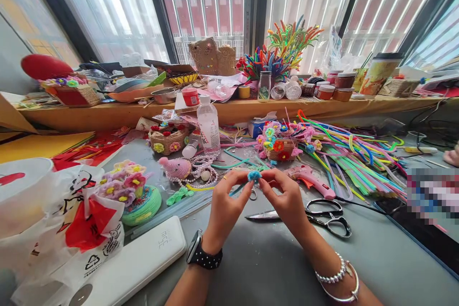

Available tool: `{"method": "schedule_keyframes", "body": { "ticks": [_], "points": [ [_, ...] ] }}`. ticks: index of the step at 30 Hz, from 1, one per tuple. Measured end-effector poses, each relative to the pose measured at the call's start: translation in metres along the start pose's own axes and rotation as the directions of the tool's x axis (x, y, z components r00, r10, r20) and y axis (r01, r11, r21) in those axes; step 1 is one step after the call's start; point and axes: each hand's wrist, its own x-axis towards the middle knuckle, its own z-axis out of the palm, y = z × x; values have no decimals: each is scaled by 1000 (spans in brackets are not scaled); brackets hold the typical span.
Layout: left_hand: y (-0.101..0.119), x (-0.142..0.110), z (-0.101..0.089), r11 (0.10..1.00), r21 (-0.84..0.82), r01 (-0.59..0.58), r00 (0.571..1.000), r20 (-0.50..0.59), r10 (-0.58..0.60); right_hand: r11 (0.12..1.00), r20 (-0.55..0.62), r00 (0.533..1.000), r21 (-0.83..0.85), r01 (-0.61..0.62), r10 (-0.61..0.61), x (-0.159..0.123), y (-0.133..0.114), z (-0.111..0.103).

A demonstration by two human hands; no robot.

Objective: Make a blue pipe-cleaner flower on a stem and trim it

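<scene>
One flower-filled basket (291,146) beyond hands (229,203) (286,198)

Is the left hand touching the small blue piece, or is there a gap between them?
Touching. The head view shows the left hand with its fingertips directly against the blue piece.

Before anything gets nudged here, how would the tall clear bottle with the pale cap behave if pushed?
The bottle would probably tip if pushed near its cap, since it stands tall and narrow. Once down, it might roll, its body looking rounded, though the pearl strands in front could catch it.
</scene>
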Motion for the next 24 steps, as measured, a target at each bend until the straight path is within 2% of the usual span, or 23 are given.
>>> {"method": "schedule_keyframes", "body": {
  "ticks": [3, 6, 18, 24],
  "points": [
    [2, -1, 1, 980, 167, -107, 992, -41, 115, 993, 27, 996, -81, 86, -84, -1, -2, 0],
    [0, -1, 2, 953, 264, -152, 980, -85, 180, 990, 66, 993, -97, 99, -93, -1, -1, 0],
    [-5, -3, 5, 932, 310, -189, 971, -84, 225, 983, 75, 995, -164, 80, -68, -1, 5, 4],
    [-9, -5, 7, 863, 436, -253, 953, -43, 301, 964, 52, 996, -254, 78, -67, -4, 4, 6]
  ]
}}
